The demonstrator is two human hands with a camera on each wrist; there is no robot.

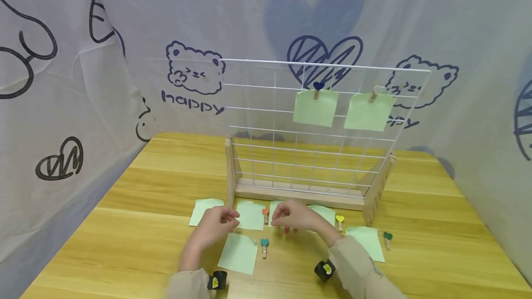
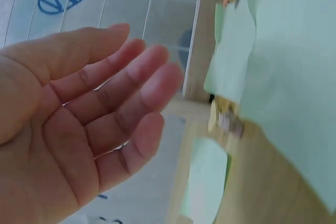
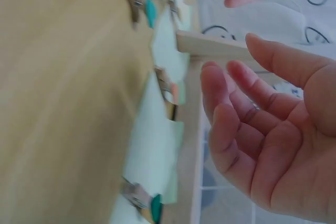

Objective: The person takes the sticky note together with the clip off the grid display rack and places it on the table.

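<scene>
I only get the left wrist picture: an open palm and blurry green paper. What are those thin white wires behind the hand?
Observer: In the head view it's a white wire grid standing in a wooden base on the table.
Operator: Anything hanging on it?
Observer: Two green notes: the left note under a navy heart clip, the right note under a white heart clip.
Operator: And the other hand?
Observer: Its wrist view shows the right hand holding nothing, fingers loosely curled.

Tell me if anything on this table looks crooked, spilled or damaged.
Nothing looks spilled or broken. The right hanging note sits slightly tilted on the wire grid, its clip angled. Loose notes, such as the front one, lie scattered at uneven angles on the table.
</scene>
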